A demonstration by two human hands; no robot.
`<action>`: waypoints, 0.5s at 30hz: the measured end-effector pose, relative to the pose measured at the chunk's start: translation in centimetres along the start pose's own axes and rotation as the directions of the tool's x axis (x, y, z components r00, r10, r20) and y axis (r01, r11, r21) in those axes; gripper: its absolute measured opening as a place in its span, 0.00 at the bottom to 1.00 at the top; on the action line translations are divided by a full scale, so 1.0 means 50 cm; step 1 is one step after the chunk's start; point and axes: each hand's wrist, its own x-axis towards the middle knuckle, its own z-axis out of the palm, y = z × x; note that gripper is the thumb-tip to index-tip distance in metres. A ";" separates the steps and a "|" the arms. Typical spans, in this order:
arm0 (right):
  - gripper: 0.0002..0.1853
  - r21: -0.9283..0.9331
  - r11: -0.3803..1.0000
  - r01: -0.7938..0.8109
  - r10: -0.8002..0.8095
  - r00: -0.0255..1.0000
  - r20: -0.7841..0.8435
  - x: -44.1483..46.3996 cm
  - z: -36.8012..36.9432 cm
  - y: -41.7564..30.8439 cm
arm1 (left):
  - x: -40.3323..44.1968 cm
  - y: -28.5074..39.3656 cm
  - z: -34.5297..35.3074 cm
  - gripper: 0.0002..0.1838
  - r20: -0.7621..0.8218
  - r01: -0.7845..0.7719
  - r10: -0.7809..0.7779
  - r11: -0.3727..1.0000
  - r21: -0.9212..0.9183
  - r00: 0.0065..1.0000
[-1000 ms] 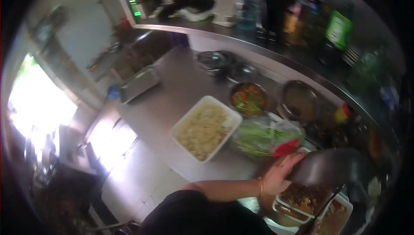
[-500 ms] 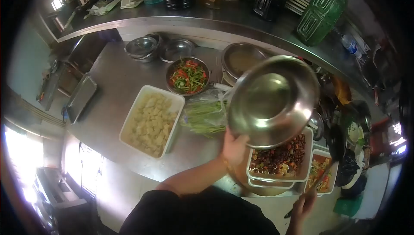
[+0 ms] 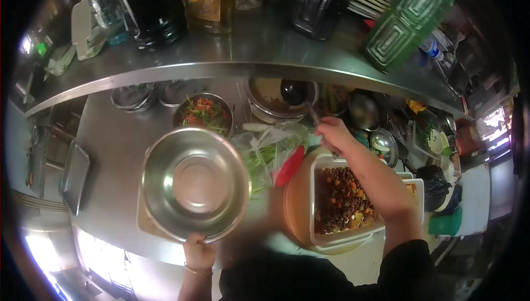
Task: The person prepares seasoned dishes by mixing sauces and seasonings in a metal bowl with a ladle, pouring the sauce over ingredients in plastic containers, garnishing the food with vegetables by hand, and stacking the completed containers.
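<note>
In my left hand [image 3: 200, 253], closed on the near rim, is a wide metal bowl [image 3: 197, 188]. Nothing shows inside it. The bowl covers almost all of a pale tub [image 3: 146, 219] beneath it. My right hand [image 3: 334, 134] is wrapped round the handle of a ladle [image 3: 294, 92], whose dark round head is over or in a wide metal pot [image 3: 259, 92]; which of the two I cannot tell. Below my right forearm, a white tub [image 3: 313, 199] holds a dark, chopped mixture in liquid.
A steel shelf [image 3: 248, 52] crosses above the counter, bearing bottles such as a green one [image 3: 406, 25]. Bagged green stalks [image 3: 265, 155], a red object [image 3: 290, 166] and a bowl of cut vegetables [image 3: 204, 114] lie between. A round wooden board [image 3: 292, 212] sits under the tub.
My left hand has carried the metal bowl leftward, from above the dark mixture to over the pale tub. My right hand has risen from the lower right, bringing the ladle to the pot. The view has shifted.
</note>
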 end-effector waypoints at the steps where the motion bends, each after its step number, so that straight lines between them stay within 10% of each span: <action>1: 0.14 -0.035 0.999 -0.011 0.011 1.000 -0.003 0.018 0.009 0.001 | 0.003 0.011 0.008 0.15 -0.040 -0.008 0.009 1.000 0.027 0.999; 7: 0.10 -0.002 0.989 -0.150 0.150 0.985 0.086 0.059 0.024 -0.002 | 0.055 0.039 0.052 0.21 -0.060 0.059 -0.061 0.998 -0.038 0.996; 12: 0.06 0.386 0.830 -0.402 0.303 0.907 0.294 0.071 0.004 0.014 | 0.120 0.001 0.082 0.16 0.059 -0.089 0.074 0.941 0.327 0.996; 15: 0.07 0.507 0.720 -0.473 0.268 0.864 0.426 0.062 -0.011 0.037 | 0.140 0.001 0.156 0.20 0.014 0.058 -0.058 0.998 0.021 0.998</action>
